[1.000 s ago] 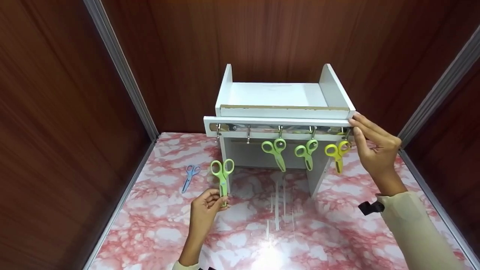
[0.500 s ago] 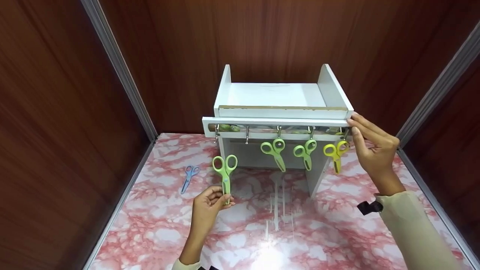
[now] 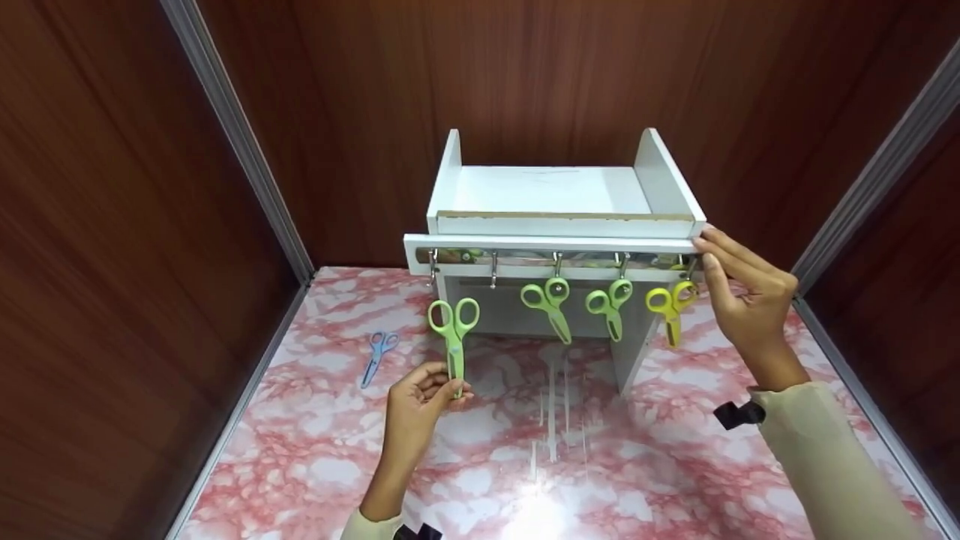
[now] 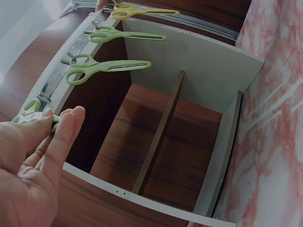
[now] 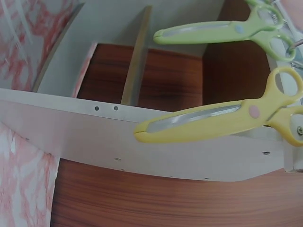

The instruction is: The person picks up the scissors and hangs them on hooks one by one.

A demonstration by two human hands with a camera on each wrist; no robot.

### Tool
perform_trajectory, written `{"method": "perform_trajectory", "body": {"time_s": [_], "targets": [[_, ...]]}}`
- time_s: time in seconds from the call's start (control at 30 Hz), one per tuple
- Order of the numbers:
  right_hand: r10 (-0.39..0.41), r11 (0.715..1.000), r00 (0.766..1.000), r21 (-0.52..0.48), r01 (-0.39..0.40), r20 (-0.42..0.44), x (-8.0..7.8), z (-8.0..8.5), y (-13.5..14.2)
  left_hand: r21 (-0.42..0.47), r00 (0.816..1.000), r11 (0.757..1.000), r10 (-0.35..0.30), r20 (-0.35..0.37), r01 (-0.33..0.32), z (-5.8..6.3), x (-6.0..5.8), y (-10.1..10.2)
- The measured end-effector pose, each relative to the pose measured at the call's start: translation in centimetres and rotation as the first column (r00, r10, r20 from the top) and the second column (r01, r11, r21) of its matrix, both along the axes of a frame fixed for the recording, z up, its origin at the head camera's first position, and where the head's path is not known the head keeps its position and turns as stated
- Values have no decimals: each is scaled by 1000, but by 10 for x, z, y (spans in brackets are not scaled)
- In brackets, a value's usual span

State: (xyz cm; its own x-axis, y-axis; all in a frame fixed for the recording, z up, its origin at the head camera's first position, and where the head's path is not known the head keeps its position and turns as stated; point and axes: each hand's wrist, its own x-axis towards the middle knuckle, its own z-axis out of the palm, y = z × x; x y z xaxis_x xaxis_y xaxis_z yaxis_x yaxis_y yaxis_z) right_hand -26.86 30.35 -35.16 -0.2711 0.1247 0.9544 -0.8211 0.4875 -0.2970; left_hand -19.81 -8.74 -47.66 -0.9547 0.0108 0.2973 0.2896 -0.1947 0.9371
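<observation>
My left hand (image 3: 420,397) pinches a pair of green scissors (image 3: 454,334) by the blade end, finger loops upward, just below the hook rail (image 3: 525,259). In the left wrist view those scissors (image 4: 32,111) are partly hidden by the fingers. My right hand (image 3: 754,300) grips the right end of the rail. Two pairs of green scissors (image 3: 553,307) hang by a loop from hooks in the middle. A pair of yellow scissors (image 3: 673,307) hangs from the hook closest to my right hand; the right wrist view shows these yellow scissors (image 5: 203,124) up close.
The rail runs along the front of a white shelf unit (image 3: 566,225) standing on a pink marbled tabletop (image 3: 315,465). Two bare hooks (image 3: 494,270) are at its left end. Blue scissors (image 3: 380,358) lie on the tabletop at left. Brown wood-grain walls (image 3: 540,75) enclose the sides and back.
My left hand has risen slightly and shifted right with the green scissors, bringing their loops closer to the rail. My right hand keeps its grip on the rail end.
</observation>
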Motion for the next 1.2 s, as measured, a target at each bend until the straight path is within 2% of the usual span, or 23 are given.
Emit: {"method": "perform_trajectory", "body": {"time_s": [0.23,0.53,1.0,1.2], "targets": [[-8,1000,1000,1,8,-12,2,3,-3,29,1000,1000,-5,-13,6,4,-4,3],[-7,1000,1000,3,7,0,-1,-1,1,19,1000,1000,-13,-19,13,9,-8,5],[-6,1000,1000,2,6,2,-2,-2,2,-23,997,999,-24,-77,23,16,-12,6],[-1,1000,1000,2,1,3,-7,-6,6,-17,994,999,-28,-101,27,17,-14,7]]}}
